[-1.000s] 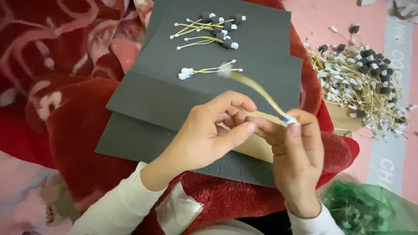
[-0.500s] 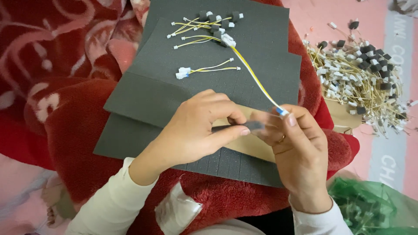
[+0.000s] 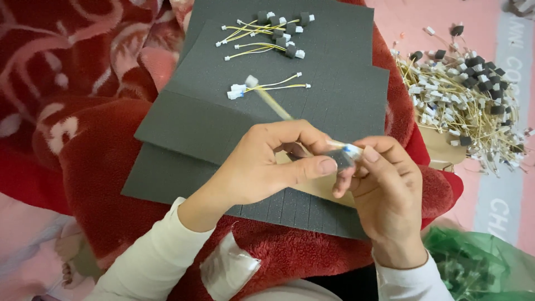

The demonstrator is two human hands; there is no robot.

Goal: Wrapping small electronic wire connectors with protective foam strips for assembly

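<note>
My left hand [image 3: 267,167] and my right hand [image 3: 384,184] meet over a dark grey foam sheet [image 3: 206,122] on my lap. Together they pinch one end of a thin yellow wire lead [image 3: 273,103] with white plugs, and a small dark foam block [image 3: 341,160] sits between my left thumb and my right fingers at that end. The lead's free end, blurred, sticks up and to the left. A single finished lead [image 3: 262,87] lies flat on the foam just beyond it.
A small group of leads with dark foam blocks [image 3: 267,33] lies at the foam's far edge. A big heap of yellow leads [image 3: 462,89] rests to the right on the pink floor. A green plastic bag [image 3: 479,267] sits at lower right. A red blanket [image 3: 83,139] covers my lap.
The lead's free end has swung from pointing far right to the upper left. Both hands have shifted slightly and closed together on the near end with the dark block.
</note>
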